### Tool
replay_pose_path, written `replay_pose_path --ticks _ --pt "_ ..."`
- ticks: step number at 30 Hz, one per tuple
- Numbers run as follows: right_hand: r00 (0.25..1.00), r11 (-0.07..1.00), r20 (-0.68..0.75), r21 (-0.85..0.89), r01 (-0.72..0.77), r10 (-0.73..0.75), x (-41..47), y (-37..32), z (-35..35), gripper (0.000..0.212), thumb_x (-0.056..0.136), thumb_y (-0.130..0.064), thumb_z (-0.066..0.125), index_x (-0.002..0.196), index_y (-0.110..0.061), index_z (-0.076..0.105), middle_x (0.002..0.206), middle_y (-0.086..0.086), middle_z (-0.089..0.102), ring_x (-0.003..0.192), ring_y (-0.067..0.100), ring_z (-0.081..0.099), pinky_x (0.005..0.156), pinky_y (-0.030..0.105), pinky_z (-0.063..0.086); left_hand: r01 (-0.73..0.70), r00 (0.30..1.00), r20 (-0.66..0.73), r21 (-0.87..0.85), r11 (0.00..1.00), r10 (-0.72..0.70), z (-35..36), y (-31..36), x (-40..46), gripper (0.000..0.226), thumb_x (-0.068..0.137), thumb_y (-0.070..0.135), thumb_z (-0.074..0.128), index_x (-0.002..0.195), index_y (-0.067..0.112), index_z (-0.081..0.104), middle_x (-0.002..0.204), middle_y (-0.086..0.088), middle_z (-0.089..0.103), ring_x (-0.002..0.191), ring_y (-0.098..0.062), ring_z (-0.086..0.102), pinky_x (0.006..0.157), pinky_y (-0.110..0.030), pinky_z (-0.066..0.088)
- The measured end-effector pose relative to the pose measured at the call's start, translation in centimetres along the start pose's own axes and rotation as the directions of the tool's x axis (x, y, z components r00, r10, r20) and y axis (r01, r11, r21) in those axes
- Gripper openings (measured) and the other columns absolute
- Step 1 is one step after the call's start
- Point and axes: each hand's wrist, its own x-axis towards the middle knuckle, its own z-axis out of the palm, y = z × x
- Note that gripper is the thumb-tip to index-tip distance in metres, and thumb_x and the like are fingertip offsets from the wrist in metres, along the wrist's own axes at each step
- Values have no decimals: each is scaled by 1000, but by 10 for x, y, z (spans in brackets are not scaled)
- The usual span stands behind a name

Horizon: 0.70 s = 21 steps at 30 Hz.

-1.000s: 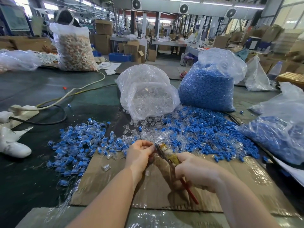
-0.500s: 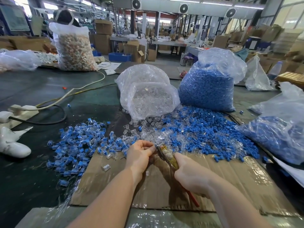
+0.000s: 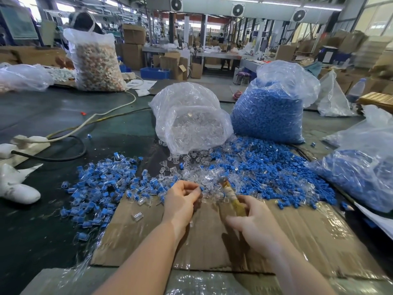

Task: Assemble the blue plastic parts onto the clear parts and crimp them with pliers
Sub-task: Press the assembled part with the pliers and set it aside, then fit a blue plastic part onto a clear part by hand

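My left hand (image 3: 180, 201) pinches a small blue-and-clear part (image 3: 201, 189) at its fingertips, over the cardboard sheet (image 3: 287, 241). My right hand (image 3: 253, 222) grips the pliers (image 3: 230, 194), whose jaws point up and away, a little to the right of the part. Loose clear parts (image 3: 191, 165) and loose blue parts (image 3: 265, 167) lie heaped just beyond both hands. A pile of assembled blue-and-clear pieces (image 3: 102, 184) spreads to the left.
A clear-parts bag (image 3: 191, 118) and a blue-parts bag (image 3: 270, 111) stand behind the heaps. Another bag of blue parts (image 3: 361, 173) lies at the right. White and black cables (image 3: 70, 133) and a white object (image 3: 14, 188) lie on the dark table at the left.
The pliers' jaws have moved off the part to the right and tilted upright. My left hand still pinches the part, and the blue end now shows at its fingertips.
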Motion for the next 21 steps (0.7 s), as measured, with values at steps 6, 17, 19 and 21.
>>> replay_pose_path --ticks 6,17,19,21 --pt "953 829 -291 -552 -94 -85 12 22 -13 61 86 -48 58 136 -21 36 121 5 47 114 21 41 96 34 36 -154 988 -1 190 970 157 4 -4 -4 14 87 7 61 83 21 60 80 -4 63 76 -15 61 69 -22 52" --pt "914 630 -406 -718 -298 -31 23 53 -23 70 89 -65 29 142 -20 24 123 9 45 114 23 44 93 32 39 -262 961 25 411 873 277 7 -7 -9 15 91 15 57 98 25 66 84 8 65 64 -1 53 54 -6 39" --pt "916 627 -402 -718 -303 -18 23 53 -23 69 90 -65 27 142 -20 25 124 9 45 115 23 43 94 34 38 -272 955 -4 391 879 297 7 -5 -12 18 91 13 56 106 21 63 84 9 62 65 -1 54 55 -7 42" --pt "913 622 -407 -718 -313 -10 23 51 -22 67 91 -63 26 142 -21 25 130 9 42 121 26 39 101 39 33 -292 938 -59 398 869 342 3 3 -11 19 90 12 57 108 16 61 82 10 59 65 0 54 57 -4 43"
